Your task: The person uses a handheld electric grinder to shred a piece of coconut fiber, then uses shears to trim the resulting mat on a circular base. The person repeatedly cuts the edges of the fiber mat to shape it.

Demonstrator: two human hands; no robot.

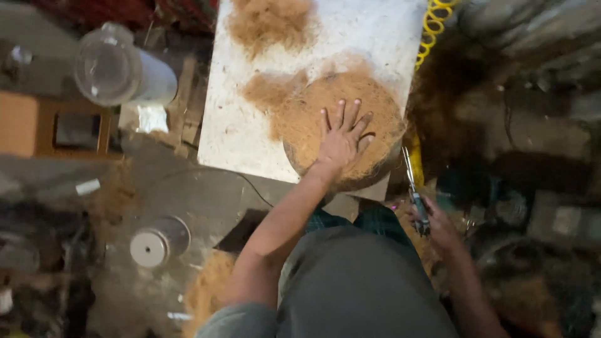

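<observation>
My left hand (341, 139) lies flat, fingers spread, on a round mat of brown coir fibre (382, 112) that sits on a white board (238, 112). The mat hangs over the board's near right corner. My right hand (438, 226) is lower right, beside the board, and grips a pair of scissors (414, 188) whose blades point up toward the mat's edge without touching it. A loose heap of fibre (270, 24) lies at the board's far end.
A clear plastic jar (119, 70) lies on its side at the upper left. A small metal-lidded can (156, 243) stands on the floor at the lower left. A yellow coiled hose (432, 22) runs along the board's right. Dark clutter fills the right side.
</observation>
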